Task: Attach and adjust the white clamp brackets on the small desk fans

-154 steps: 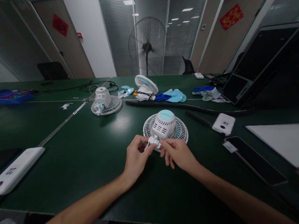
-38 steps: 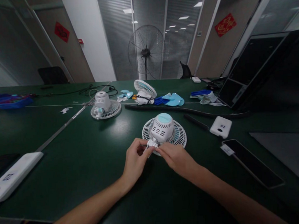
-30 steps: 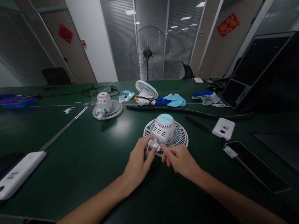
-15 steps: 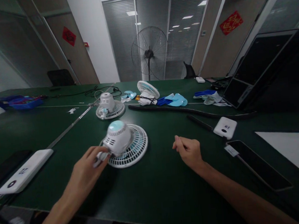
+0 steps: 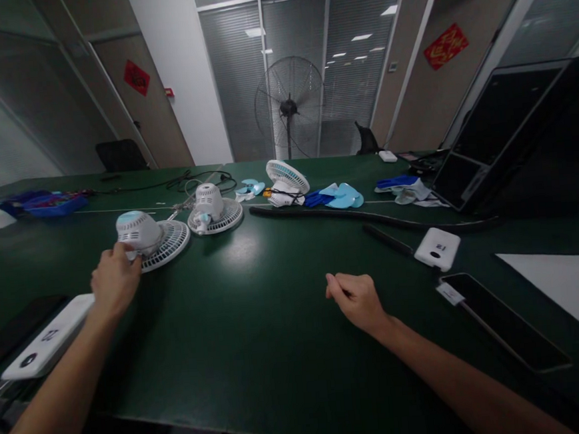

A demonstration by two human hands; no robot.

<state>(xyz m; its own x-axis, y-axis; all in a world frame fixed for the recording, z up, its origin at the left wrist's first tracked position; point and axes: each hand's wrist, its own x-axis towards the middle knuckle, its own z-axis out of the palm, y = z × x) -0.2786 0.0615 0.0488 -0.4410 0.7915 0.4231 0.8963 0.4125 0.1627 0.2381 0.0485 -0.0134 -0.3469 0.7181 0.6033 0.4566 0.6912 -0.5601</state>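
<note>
My left hand (image 5: 116, 279) grips the near end of a small white fan (image 5: 139, 232), which lies grille down on the green table at the left. Its round grille (image 5: 174, 243) points right and its base has a light blue top. Just right of it sits a second white fan (image 5: 209, 203), also grille down. My right hand (image 5: 356, 298) hovers or rests above the table, fingers curled in a loose fist with nothing visible in it. A third small fan (image 5: 287, 182) stands farther back, its grille tilted up.
Light blue fan blades (image 5: 344, 196) lie beside a long black strip (image 5: 369, 216). At right are a white power bank (image 5: 437, 249), a phone (image 5: 508, 320) and a white sheet (image 5: 566, 289). Another power bank (image 5: 48, 336) lies left. A blue tray (image 5: 54, 204) sits far left.
My left hand has carried the fan from the table's middle to the left, beside the second fan. My right hand has shifted slightly left and stays curled.
</note>
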